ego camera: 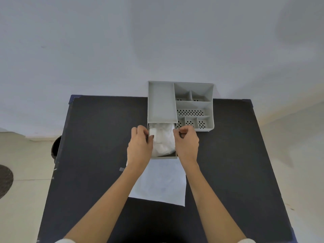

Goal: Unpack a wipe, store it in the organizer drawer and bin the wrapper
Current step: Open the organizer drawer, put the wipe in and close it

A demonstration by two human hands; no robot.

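A grey organizer [162, 100] stands at the back of the black table [98, 137]. Its drawer [166, 156] is pulled out toward me, and a crumpled white wipe [163, 139] lies in it. My left hand [140, 144] grips the drawer's left wall, with the thumb inside against the wipe. At the drawer's right side, my right hand [186, 142] has its fingers curled, the fingertips pinching the wipe's upper right edge. A flat white wrapper [161, 185] lies on the table just in front of the drawer, partly under my forearms.
The organizer's right half holds several open compartments [192, 111] with perforated floors. A dark round bin [56, 148] stands on the floor by the table's left edge. A dark round mat [5, 179] lies at the far left. A wall rises right behind the table.
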